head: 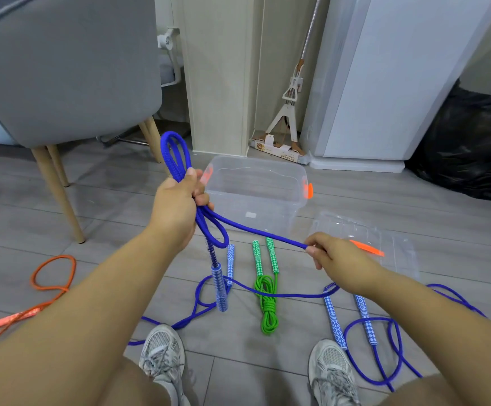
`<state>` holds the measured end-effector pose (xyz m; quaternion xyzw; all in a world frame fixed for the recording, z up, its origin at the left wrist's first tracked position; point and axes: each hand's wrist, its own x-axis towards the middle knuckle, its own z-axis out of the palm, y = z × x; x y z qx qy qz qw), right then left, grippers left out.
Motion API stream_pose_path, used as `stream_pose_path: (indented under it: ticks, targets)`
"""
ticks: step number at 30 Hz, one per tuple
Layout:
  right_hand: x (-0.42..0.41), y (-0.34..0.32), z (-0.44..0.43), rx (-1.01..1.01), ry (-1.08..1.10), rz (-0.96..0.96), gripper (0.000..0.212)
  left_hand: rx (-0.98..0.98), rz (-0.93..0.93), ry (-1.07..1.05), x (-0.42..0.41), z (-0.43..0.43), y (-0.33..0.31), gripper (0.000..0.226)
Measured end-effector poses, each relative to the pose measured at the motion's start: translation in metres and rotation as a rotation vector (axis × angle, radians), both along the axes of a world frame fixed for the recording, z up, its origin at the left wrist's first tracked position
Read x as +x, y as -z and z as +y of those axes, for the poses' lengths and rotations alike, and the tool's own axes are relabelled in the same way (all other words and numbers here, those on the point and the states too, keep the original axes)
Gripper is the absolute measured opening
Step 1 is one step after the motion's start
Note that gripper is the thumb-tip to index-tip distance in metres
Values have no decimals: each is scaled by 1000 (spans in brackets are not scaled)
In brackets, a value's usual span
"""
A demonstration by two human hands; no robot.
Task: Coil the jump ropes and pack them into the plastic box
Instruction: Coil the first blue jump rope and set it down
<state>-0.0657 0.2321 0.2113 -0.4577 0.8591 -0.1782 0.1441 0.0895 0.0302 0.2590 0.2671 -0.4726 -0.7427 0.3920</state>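
Blue jump rope (256, 230): our left hand (177, 206) is clenched round its folded loops, with one loop above the fist, and one loop and a handle (220, 285) dangling below. Our right hand (335, 253) pinches the strand stretched between both hands.
Plastic box (256, 194): lidless, just beyond the left hand.
Green jump rope (267, 306): coiled, on the floor below and between our hands.

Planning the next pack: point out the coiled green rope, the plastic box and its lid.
coiled green rope (268, 306): head view, bundled cord.
plastic box (267, 213): head view, near wall.
lid (364, 230): head view, clear top panel.
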Motion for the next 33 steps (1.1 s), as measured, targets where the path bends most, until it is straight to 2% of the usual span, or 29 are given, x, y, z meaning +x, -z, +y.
stream_pose_path:
  ticks: [6,11,15,20,23,29,33]
  targets:
    - [19,-24,-13,-59,-205,190,24,-144,-209,-17,0,6,1,25]
    - [39,-49,-22,-131,-268,98,23,-171,-276,-16,-2,13,0,21]
    - [34,-49,-24,-110,-155,40,26,-152,-244,18,2,9,-1,23]
    - [19,-32,-14,91,-67,27,34,-101,-213,83,8,7,0,29]
    - [11,-26,-3,173,-29,19,35,-85,-227,36,8,2,0,30]
    - [-4,-18,14,163,14,-63,26,-102,-268,-74,10,-9,-2,28]
    - [-10,-18,17,34,82,-39,11,-106,-285,-70,10,-7,1,27]
